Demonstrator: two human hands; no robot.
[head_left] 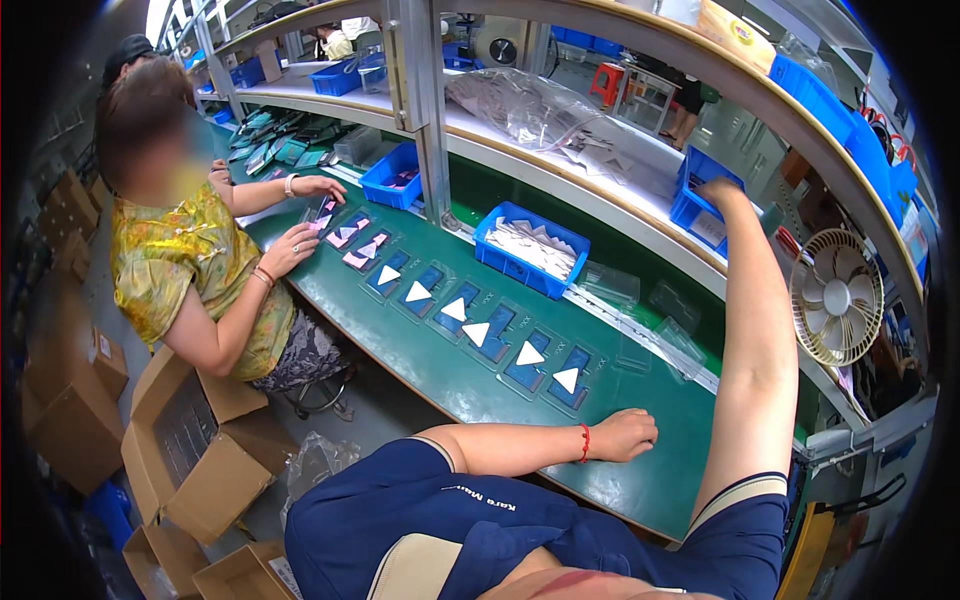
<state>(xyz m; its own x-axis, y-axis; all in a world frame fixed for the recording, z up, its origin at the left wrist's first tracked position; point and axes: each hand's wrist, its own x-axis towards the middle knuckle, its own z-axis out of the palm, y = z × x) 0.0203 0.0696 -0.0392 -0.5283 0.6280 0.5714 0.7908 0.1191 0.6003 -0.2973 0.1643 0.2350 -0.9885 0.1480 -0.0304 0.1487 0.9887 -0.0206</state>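
Note:
My left hand (625,436), a red cord round its wrist, rests on the green tabletop (640,490) with its fingers curled in; nothing shows in it. Farther right, my right hand (716,190) reaches up into a blue bin (692,212) on the shelf, and the bin hides its fingers. To the left of my left hand runs a row of clear plastic trays, each with a dark blue flat piece; a white triangular card lies on the nearest blue piece (575,388) and on several others. Beyond the row stands a blue bin of white cards (530,250).
At the left a co-worker (215,270) handles pink-and-dark pieces at the row's far end. Empty clear trays (610,283) lie near the back rail. A metal post (425,120) carries the shelf. At right stands a fan (836,296); open cartons (200,440) sit on the floor.

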